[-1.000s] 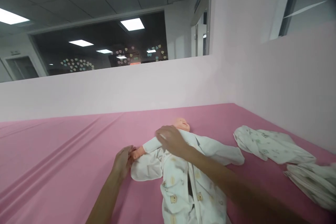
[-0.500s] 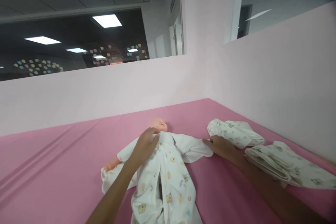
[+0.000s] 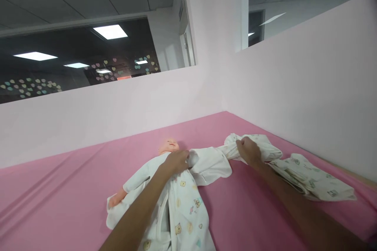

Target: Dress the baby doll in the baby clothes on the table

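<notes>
A baby doll (image 3: pixel 168 146) lies on its back on the pink sheet (image 3: pixel 73 188), dressed in a white printed sleepsuit (image 3: pixel 182 208). My left hand (image 3: pixel 176 162) rests closed on the suit at the doll's shoulder, fingers pinching the cloth. My right hand (image 3: pixel 249 151) is closed round the end of the suit's sleeve (image 3: pixel 212 160), which is stretched out to the right. The doll's bare arm (image 3: pixel 118 197) pokes out of the other sleeve at the left.
White printed garments (image 3: pixel 309 176) lie crumpled on the sheet at the right, beside my right forearm. Pale pink low walls (image 3: pixel 294 86) close in the bed at the back and right, meeting in a corner behind the doll.
The view has swung right. My left hand left the doll's bare hand and moved to its shoulder. My right hand left the chest and took hold of the sleeve's end at the right.
</notes>
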Tool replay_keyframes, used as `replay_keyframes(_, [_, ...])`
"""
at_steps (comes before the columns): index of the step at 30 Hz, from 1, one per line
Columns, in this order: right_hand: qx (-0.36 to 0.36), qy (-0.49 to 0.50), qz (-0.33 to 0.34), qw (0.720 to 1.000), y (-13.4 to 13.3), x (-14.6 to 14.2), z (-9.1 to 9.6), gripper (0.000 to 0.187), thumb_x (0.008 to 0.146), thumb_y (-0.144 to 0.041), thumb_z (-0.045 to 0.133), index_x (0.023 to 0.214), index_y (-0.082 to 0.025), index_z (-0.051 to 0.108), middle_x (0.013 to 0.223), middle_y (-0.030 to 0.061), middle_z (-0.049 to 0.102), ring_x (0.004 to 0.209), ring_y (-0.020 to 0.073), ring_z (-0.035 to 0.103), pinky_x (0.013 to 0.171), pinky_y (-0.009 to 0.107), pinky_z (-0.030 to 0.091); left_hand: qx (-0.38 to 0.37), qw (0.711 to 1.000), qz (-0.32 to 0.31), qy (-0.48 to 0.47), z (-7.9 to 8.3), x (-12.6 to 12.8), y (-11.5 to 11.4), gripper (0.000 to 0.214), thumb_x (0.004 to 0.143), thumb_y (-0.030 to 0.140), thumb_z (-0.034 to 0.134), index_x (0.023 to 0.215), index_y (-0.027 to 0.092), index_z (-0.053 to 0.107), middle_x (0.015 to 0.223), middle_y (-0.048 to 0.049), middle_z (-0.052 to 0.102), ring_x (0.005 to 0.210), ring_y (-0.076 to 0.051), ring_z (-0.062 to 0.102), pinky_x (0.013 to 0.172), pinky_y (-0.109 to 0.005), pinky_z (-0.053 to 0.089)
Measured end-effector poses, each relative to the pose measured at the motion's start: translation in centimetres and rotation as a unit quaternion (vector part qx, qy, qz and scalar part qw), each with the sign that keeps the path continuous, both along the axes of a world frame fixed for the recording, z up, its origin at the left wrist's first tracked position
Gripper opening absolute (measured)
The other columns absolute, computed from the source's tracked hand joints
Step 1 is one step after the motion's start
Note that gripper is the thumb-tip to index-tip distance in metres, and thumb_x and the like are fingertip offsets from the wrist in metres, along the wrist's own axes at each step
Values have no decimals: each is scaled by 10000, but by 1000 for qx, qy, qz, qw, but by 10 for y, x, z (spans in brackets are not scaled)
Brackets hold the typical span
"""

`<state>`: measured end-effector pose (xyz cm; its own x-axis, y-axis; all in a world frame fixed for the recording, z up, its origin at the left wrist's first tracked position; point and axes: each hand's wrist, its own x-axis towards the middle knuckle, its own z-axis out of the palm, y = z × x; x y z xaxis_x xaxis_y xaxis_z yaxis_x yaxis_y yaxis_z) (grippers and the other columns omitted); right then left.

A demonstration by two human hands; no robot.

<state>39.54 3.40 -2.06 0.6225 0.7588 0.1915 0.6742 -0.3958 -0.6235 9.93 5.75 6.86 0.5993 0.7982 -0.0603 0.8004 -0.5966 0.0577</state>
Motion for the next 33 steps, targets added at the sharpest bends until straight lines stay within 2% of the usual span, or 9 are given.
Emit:
replay_keyframes(4, [-3, 16, -89, 996, 2, 26, -2, 433, 883, -364, 269, 1048, -124, 589, 962, 183, 612, 872, 318, 592, 657, 373, 403, 5, 1000, 1, 13, 0, -5, 0, 347, 759, 208, 510, 1098, 208, 585, 1163, -73, 634, 992, -247, 606, 767, -313, 443])
replay_keyframes(8, [-7, 4, -68, 998, 1, 17, -8, 406, 879, -339, 305, 1077, -119, 583, 993, 188, 612, 884, 331, 597, 693, 403, 420, 10, 1000, -5, 28, -1, -1, 1, 371, 754, 187, 511, 1118, 198, 584, 1172, -95, 628, 1056, -264, 585, 819, -338, 452])
replay_keyframes(11, [66, -93, -28, 993, -1, -16, -6, 409, 891, -289, 316, 1205, -106, 502, 1122, 198, 571, 1028, 328, 544, 841, 423, 396, 14, 999, -12, 45, -2, 10, 3, 377, 745, 166, 518, 1113, 178, 600, 1127, -130, 637, 1047, -296, 592, 836, -379, 458])
replay_keyframes(14, [144, -179, 80, 970, -5, -66, -5, 439, 909, -337, 350, 1282, -118, 423, 1196, 180, 540, 1119, 309, 480, 934, 402, 345, 9, 998, -25, 57, -7, 27, 5, 438, 745, 180, 517, 1177, 200, 592, 1123, -144, 635, 977, -306, 625, 792, -398, 482])
replay_keyframes(16, [147, -170, 155, 962, -8, -98, -8, 441, 911, -376, 385, 1278, -134, 420, 1186, 160, 547, 1093, 293, 488, 901, 378, 357, 0, 997, -45, 63, -12, 40, 7, 440, 741, 202, 526, 1174, 215, 598, 1124, -138, 640, 960, -305, 636, 769, -392, 496])
replay_keyframes(19, [93, -161, 216, 959, -7, -123, -14, 283, 930, -319, 369, 1109, -167, 526, 1078, 126, 594, 1028, 279, 517, 857, 361, 345, -20, 994, -74, 76, -20, 56, 10, 392, 699, 214, 566, 1086, 198, 627, 1068, -123, 674, 953, -298, 645, 756, -368, 512])
replay_keyframes(23, [41, -195, 278, 940, -2, -114, -20, 245, 943, -238, 347, 972, -166, 579, 1009, 102, 623, 986, 265, 531, 833, 354, 311, -49, 990, -86, 98, -27, 69, 16, 374, 636, 240, 613, 1005, 190, 642, 987, -103, 705, 888, -287, 668, 713, -353, 534])
replay_keyframes(28, [23, -211, 257, 943, -3, -101, -16, 243, 932, -174, 342, 941, -152, 584, 998, 108, 628, 974, 251, 539, 792, 334, 302, -48, 991, -84, 87, -33, 78, 14, 430, 711, 295, 554, 1128, 195, 589, 1114, -114, 675, 1006, -295, 643, 878, -451, 494])
replay_keyframes(33, [-1, -217, 232, 948, -6, -103, -9, 209, 888, -124, 373, 949, -138, 573, 1004, 122, 637, 971, 255, 563, 772, 336, 305, -51, 992, -91, 68, -38, 83, 9, 382, 725, 269, 530, 1093, 191, 601, 1115, -121, 667, 1052, -297, 618, 947, -484, 436])
